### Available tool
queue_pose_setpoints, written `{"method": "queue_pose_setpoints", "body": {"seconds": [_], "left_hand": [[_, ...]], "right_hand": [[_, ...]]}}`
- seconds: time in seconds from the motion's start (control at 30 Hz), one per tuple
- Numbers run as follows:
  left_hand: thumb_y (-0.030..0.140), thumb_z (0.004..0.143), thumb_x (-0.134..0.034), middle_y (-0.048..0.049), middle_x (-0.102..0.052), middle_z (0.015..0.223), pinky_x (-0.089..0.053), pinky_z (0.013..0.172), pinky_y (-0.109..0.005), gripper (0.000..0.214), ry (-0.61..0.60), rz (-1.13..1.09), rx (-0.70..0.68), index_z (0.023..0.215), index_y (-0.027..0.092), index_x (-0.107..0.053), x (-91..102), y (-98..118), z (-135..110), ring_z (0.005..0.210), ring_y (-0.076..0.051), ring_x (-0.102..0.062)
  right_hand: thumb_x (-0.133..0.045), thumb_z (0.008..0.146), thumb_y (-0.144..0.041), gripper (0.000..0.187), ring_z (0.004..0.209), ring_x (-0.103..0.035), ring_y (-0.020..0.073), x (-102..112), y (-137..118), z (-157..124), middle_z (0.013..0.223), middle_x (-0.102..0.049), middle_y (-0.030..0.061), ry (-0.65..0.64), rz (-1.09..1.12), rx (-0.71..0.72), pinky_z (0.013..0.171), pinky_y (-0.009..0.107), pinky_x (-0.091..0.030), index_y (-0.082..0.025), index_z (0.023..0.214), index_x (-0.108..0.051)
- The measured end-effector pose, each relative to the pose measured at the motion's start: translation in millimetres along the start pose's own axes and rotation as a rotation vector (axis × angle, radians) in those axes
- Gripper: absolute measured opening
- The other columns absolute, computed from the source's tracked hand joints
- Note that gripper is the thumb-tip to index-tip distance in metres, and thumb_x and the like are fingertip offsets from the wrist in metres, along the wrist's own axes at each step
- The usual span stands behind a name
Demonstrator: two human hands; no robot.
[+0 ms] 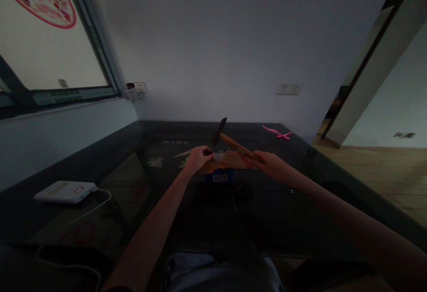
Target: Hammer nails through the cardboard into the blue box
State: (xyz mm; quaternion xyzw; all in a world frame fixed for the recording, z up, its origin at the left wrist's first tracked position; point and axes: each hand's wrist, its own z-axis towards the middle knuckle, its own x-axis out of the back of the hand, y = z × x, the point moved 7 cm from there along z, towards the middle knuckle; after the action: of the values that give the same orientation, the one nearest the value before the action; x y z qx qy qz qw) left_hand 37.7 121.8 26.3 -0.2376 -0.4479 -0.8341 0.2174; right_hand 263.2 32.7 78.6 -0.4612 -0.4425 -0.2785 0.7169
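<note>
My right hand (271,163) is closed round the wooden handle of a hammer (230,140), whose dark metal head is raised a little above a flat wooden block (227,161). The block rests on a small blue box (219,177) on the dark glass table (273,212). My left hand (197,158) is at the block's left end, fingers pinched on something too small to name, possibly a nail, just under the hammer head.
A white power bank (65,191) with a white cable (83,216) lies at the left of the table. A pink ribbon-like scrap (277,133) lies at the far right corner. Wall sockets (288,89) sit behind; a window is at left, an open doorway at right.
</note>
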Motion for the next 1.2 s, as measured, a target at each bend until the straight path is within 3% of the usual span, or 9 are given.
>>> {"method": "queue_pose_setpoints", "body": {"seconds": [0.2,0.3,0.47,0.53,0.6,0.7,0.83,0.93,1.2], "left_hand": [[0.025,0.071,-0.063,-0.0055,-0.069,0.078,-0.051,0.069,-0.028,0.014,-0.004,0.037,0.016,0.080,0.014,-0.066,-1.6,-2,0,0.074,-0.018,-0.064],[0.022,0.073,-0.062,-0.0049,-0.067,0.080,-0.051,0.072,-0.028,0.013,-0.013,0.011,-0.019,0.083,0.014,-0.063,1.4,6,1,0.075,-0.017,-0.063],[0.019,0.069,-0.067,-0.0086,-0.057,0.111,-0.044,0.090,-0.033,0.050,0.136,0.095,-0.241,0.115,0.017,-0.050,34.5,62,-14,0.101,-0.019,-0.056],[0.017,0.077,-0.057,-0.0081,-0.057,0.110,-0.042,0.093,-0.034,0.038,0.204,0.152,-0.279,0.114,0.018,-0.050,41.8,89,-32,0.103,-0.019,-0.053],[0.019,0.084,-0.048,-0.0068,-0.060,0.100,-0.043,0.088,-0.030,0.022,0.084,0.183,-0.317,0.104,0.018,-0.055,24.5,111,-53,0.095,-0.017,-0.057],[0.024,0.086,-0.045,-0.0058,-0.064,0.092,-0.046,0.076,-0.026,0.017,-0.385,0.269,-0.353,0.095,0.020,-0.059,-38.6,124,-90,0.084,-0.016,-0.060],[0.043,0.083,-0.048,-0.0103,-0.065,0.078,-0.046,0.062,-0.029,0.029,-0.515,0.526,-0.058,0.079,0.018,-0.062,-82.2,97,-110,0.070,-0.021,-0.062],[0.045,0.080,-0.050,-0.0135,-0.066,0.078,-0.046,0.063,-0.032,0.032,-0.552,0.606,0.004,0.077,0.017,-0.063,-90.5,88,-113,0.073,-0.025,-0.064],[0.019,0.075,-0.050,-0.0161,-0.068,0.084,-0.046,0.063,-0.031,0.017,-0.570,0.658,0.058,0.078,0.015,-0.067,-79.6,82,-111,0.076,-0.026,-0.065]], "right_hand": [[-0.053,0.080,-0.029,0.023,0.072,-0.057,0.0187,-9,-1,-6,0.081,-0.062,0.0061,0.063,0.181,0.066,0.061,0.029,-0.040,-0.019,0.099,-0.060],[-0.054,0.080,-0.036,0.024,0.052,-0.049,0.0121,-21,8,-15,0.062,-0.052,-0.0010,0.080,0.432,-0.036,0.046,0.024,-0.037,-0.019,0.096,-0.058],[-0.055,0.079,-0.048,0.030,0.033,-0.031,0.0037,-47,20,-34,0.053,-0.039,-0.0090,0.142,0.958,-0.187,0.030,0.018,-0.023,-0.019,0.085,-0.048],[-0.056,0.078,-0.047,0.029,0.032,-0.029,0.0025,-53,22,-40,0.052,-0.038,-0.0098,0.176,1.098,-0.195,0.029,0.017,-0.021,-0.020,0.080,-0.045],[-0.057,0.079,-0.045,0.028,0.031,-0.028,0.0018,-56,24,-43,0.051,-0.037,-0.0104,0.200,1.196,-0.188,0.029,0.016,-0.019,-0.021,0.077,-0.043],[-0.058,0.079,-0.044,0.028,0.031,-0.027,0.0014,-55,29,-46,0.050,-0.037,-0.0108,0.222,1.275,-0.172,0.029,0.016,-0.019,-0.021,0.075,-0.042],[-0.058,0.079,-0.046,0.032,0.030,-0.027,0.0018,-55,35,-47,0.049,-0.036,-0.0109,0.225,1.312,-0.183,0.030,0.017,-0.022,-0.021,0.073,-0.039],[-0.058,0.079,-0.046,0.032,0.030,-0.027,0.0017,-56,34,-47,0.050,-0.036,-0.0108,0.218,1.320,-0.177,0.030,0.016,-0.022,-0.021,0.073,-0.039],[-0.057,0.079,-0.046,0.032,0.031,-0.029,0.0021,-57,24,-48,0.049,-0.037,-0.0107,0.195,1.234,-0.180,0.029,0.016,-0.022,-0.021,0.073,-0.040]]}}
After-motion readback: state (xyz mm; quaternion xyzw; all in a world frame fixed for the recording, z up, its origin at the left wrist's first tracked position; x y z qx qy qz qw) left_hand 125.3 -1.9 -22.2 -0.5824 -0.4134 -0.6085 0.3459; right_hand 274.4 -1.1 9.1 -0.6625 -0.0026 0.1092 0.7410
